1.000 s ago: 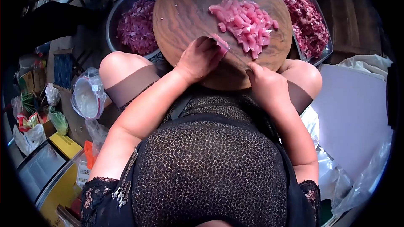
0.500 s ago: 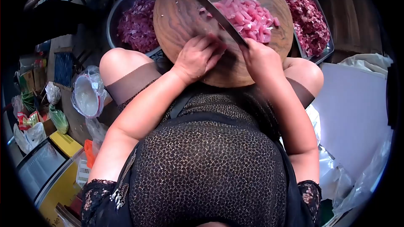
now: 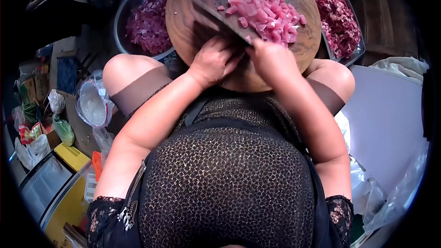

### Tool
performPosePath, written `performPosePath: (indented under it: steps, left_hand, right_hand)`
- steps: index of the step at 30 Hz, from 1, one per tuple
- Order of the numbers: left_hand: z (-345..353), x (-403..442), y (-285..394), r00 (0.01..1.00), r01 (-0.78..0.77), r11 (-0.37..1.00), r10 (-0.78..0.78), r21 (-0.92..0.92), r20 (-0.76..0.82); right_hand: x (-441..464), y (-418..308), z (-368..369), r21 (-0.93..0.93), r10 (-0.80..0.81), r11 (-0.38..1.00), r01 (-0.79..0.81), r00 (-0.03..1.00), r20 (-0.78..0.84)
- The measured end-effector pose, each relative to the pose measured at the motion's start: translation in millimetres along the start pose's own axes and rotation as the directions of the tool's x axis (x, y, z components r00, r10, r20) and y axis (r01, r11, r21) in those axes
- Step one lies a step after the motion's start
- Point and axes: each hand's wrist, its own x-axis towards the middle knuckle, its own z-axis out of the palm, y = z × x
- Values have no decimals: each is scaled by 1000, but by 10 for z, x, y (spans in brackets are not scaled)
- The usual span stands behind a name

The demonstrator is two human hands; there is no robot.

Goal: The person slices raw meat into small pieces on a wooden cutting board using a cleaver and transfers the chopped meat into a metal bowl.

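Note:
My right hand is wrapped round the handle of a kitchen knife. The blade points up and left across a round wooden chopping board, beside the fingers of my left hand. That left hand rests curled on the near left part of the board, pressing on a piece of meat; the blade and fingers hide most of what is under it. To the right of the blade lies a heap of pink diced meat, with a few loose cubes at its edge.
A metal basin of cut meat stands left of the board. Behind it on the right, a tray holds minced-looking meat. A plastic-lined bucket sits by my left knee, and a pale flat panel lies on my right.
The knife has moved left and toward my left hand, its blade tilting flatter. My right hand has shifted left with it. My left hand stays nearly in place.

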Motion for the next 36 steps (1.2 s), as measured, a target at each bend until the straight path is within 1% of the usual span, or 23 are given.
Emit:
performPosePath:
  steps: [2, 3, 4, 6, 8, 10, 11, 13, 14, 16, 18, 20, 22, 23, 24, 25, 26, 28, 29, 30, 32, 34, 36]
  left_hand:
    - [-11, -32, -5, 1000, -5, 999, 5, -44, -7]
    - [-67, 18, 31, 999, -20, 998, 18, -55, -33]
    - [-59, 9, 7, 999, -13, 999, 11, -49, -40]
    - [-28, -124, 64, 999, 18, 1000, -17, 18, -31]
    - [-37, -94, 57, 1000, 27, 999, -26, 25, -8]
    - [-15, -87, 64, 996, -51, 995, 57, 84, -75]
    - [3, -94, 55, 997, -6, 1000, 7, 15, -74]
    - [19, -96, 40, 996, -39, 999, 41, 30, -74]
    - [24, -93, 20, 994, -69, 996, 73, 55, -82]
    - [22, -95, -18, 996, -53, 998, 55, 27, -67]
    - [23, -110, 13, 997, -43, 999, 43, 0, -63]
    - [18, -125, 4, 999, -4, 998, 0, -61, -55]
    - [-90, -111, 32, 998, -30, 998, 26, -54, -64]
    - [-136, -125, 52, 999, 0, 999, -2, -42, -55]
    - [-173, -145, 68, 998, 37, 999, -38, -30, -44]
    - [-213, -165, 118, 1000, -5, 1000, 6, 31, -31]
    - [-180, -230, 145, 1000, 7, 1000, -7, 21, -21]
    - [-117, -212, 74, 990, -138, 958, 124, 253, 71]
    - [-113, -190, 70, 985, -173, 950, 165, 260, 53]
    - [-94, -176, 58, 984, -177, 951, 169, 255, 54]
    - [-56, -181, 50, 991, -117, 987, 124, 110, -52]
    - [-58, -189, 68, 996, -74, 995, 77, 60, -52]
    - [-77, -207, 75, 998, -32, 999, 32, 15, -50]
  right_hand:
    - [38, 147, 175, 72, -36, 996, 55, 969, -245]
    - [-15, 111, 42, 58, 24, 998, -10, 973, -230]
    - [-86, 99, -78, 56, 12, 998, 1, 973, -228]
    - [-377, 82, -223, 60, 15, 998, -11, 998, -67]
    - [-583, 74, -255, 20, 12, 1000, -11, 999, -45]
    - [-674, 69, -269, -18, 23, 1000, -24, 1000, -17]
    - [-696, 64, -275, -34, 28, 999, -27, 999, 37]
    - [-686, 22, -312, -53, 37, 998, -31, 991, 129]
    - [-636, -7, -305, -51, 38, 998, -32, 991, 130]
    - [-488, -72, -262, -34, 42, 999, -36, 980, 193]
    - [-276, -71, -27, -30, -2, 1000, 6, 990, 138]
    - [-48, -77, 71, 5, -44, 999, 44, 999, -10]
    - [49, -52, 135, 60, -58, 995, 77, 962, -266]
    - [-23, 7, 93, 95, -7, 995, 34, 962, -274]
    - [-113, -23, -47, 113, 20, 994, 6, 974, -227]
    - [-217, -25, -147, 123, 20, 992, -3, 989, -145]
    - [-351, -17, -221, 130, 27, 991, -19, 998, -58]
    - [-563, -12, -268, 114, -14, 993, 23, 997, -80]
    - [-647, 13, -243, 65, -14, 998, 16, 999, -31]
    - [-698, 7, -239, 19, -12, 1000, 12, 1000, 23]
    - [-724, -29, -279, -3, 23, 1000, -23, 996, 90]
    - [-664, -35, -253, -13, 11, 1000, -9, 985, 174]
    - [-488, -74, -70, -5, -10, 1000, 11, 988, 153]
